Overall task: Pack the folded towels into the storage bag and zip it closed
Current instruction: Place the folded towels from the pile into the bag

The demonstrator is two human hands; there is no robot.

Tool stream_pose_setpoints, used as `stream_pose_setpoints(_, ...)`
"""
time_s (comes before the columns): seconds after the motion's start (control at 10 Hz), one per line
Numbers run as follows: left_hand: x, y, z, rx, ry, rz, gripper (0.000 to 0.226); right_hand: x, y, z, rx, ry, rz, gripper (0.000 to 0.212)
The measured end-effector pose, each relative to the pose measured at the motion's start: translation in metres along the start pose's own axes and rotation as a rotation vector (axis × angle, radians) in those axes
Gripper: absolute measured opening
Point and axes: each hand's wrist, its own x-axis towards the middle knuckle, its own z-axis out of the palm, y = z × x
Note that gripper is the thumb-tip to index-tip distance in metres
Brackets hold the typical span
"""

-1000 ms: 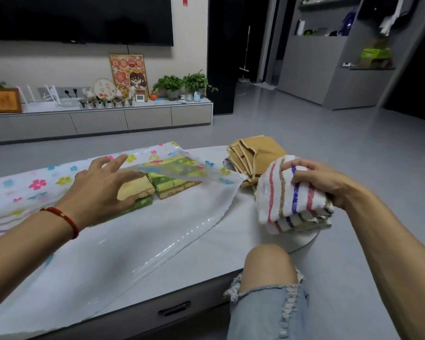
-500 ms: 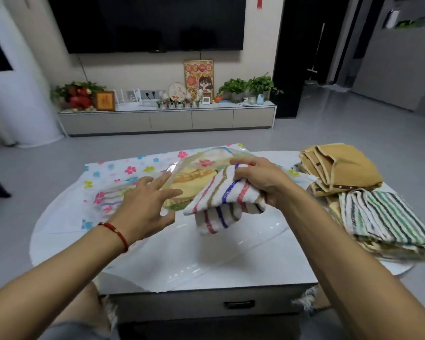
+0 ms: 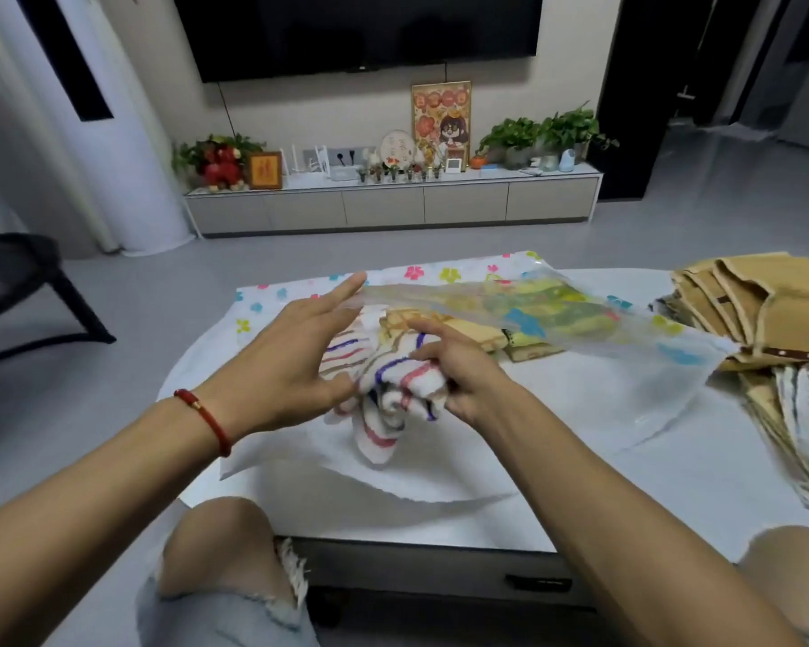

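A clear storage bag [image 3: 594,394] with coloured flower prints lies open on the white table [image 3: 701,502]. My left hand [image 3: 295,361], fingers straight, lifts the bag's upper sheet [image 3: 533,310]. My right hand [image 3: 458,371] grips a white towel with red, blue and brown stripes [image 3: 388,403], which sits in the bag's mouth. Yellow and green folded towels [image 3: 500,338] lie inside the bag under the raised sheet. A stack of folded towels [image 3: 767,329], mustard ones on top and striped ones below, rests on the table's right side.
My two bare knees [image 3: 225,544] are at the table's near edge, above a drawer handle [image 3: 538,583]. A black chair [image 3: 24,291] stands on the floor to the left. A low TV cabinet [image 3: 393,207] with plants and ornaments runs along the back wall.
My right hand has carried the striped towel from the right-hand stack to the bag's mouth and pushed it in. My left hand has raised the bag's upper sheet higher.
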Motion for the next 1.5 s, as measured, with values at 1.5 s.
stream_pose_setpoints(1.5, 0.023, 0.029, 0.008, 0.018, 0.164, -0.074, 0.057, 0.089, 0.057, -0.043, -1.037, 0.306, -0.206, 0.069)
